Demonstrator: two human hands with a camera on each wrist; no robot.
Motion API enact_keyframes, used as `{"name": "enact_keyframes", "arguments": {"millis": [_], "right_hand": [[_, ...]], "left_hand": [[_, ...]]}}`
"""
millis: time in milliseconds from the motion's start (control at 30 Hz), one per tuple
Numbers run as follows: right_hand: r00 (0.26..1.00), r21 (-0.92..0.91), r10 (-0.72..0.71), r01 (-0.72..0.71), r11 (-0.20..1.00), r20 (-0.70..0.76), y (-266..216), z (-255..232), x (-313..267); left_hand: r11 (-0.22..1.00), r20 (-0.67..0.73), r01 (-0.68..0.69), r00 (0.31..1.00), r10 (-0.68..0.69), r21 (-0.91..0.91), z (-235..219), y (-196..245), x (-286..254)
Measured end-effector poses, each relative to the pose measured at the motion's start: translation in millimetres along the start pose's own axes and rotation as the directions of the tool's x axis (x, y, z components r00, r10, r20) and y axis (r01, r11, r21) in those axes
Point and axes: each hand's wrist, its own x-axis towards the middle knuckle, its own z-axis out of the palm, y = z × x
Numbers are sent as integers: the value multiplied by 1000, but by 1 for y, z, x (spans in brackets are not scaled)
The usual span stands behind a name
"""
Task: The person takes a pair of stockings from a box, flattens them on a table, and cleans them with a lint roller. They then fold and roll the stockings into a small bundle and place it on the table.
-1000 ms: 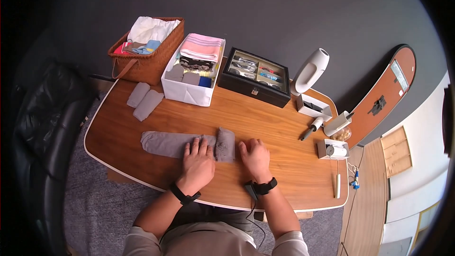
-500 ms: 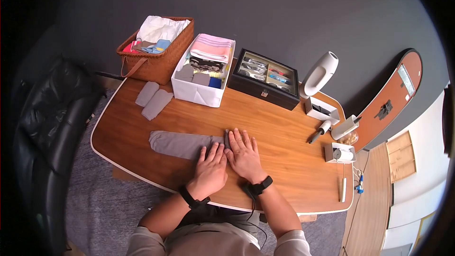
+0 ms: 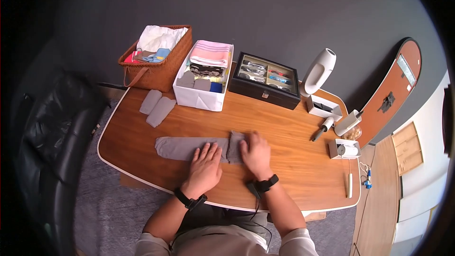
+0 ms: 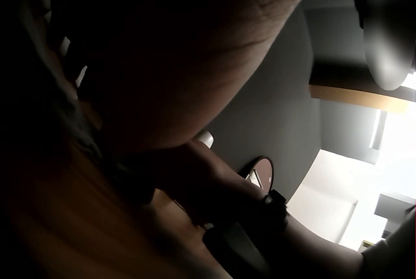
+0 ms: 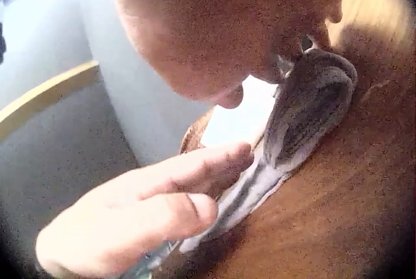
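Note:
A grey sock lies lengthwise on the wooden table, its right end folded over into a thicker flap. Flat across the sock, just left of this flap, rests my left hand with straight fingers. My right hand is at the right edge of the flap, thumb over its edge and fingers bent and blurred. In the right wrist view, the folded end of the sock sits below my right hand. The left wrist view is dark and hides the sock.
Two grey rolls lie at the back left. Behind are a wicker basket, a white box of folded textiles and a black glasses case. Small white boxes and a lint roller stand at the right.
My right hand came left onto the folded flap, pressed it flat, then drew back to its right edge. My left hand slid right towards the fold, then back slightly left. The view shifted slightly.

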Motion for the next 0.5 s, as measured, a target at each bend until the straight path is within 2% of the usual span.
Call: {"name": "enact_keyframes", "arguments": {"millis": [33,100,200,433,500], "right_hand": [[995,-41,93,-94,995,-36,2,-2,0],[985,-119,170,-166,979,25,4,-5,-2],[972,-135,222,-211,968,79,-8,-7,-2],[946,53,253,-268,962,202,-22,0,3],[917,82,298,-329,941,264,-26,-7,4]], "left_hand": [[1000,17,-12,1000,12,-20,-1,-4,1],[997,49,-42,998,45,-61,-3,-9,4],[993,30,-82,996,85,-90,-1,-3,10],[998,116,-55,992,50,40,6,11,11],[999,111,-48,993,45,20,10,8,10]]}}
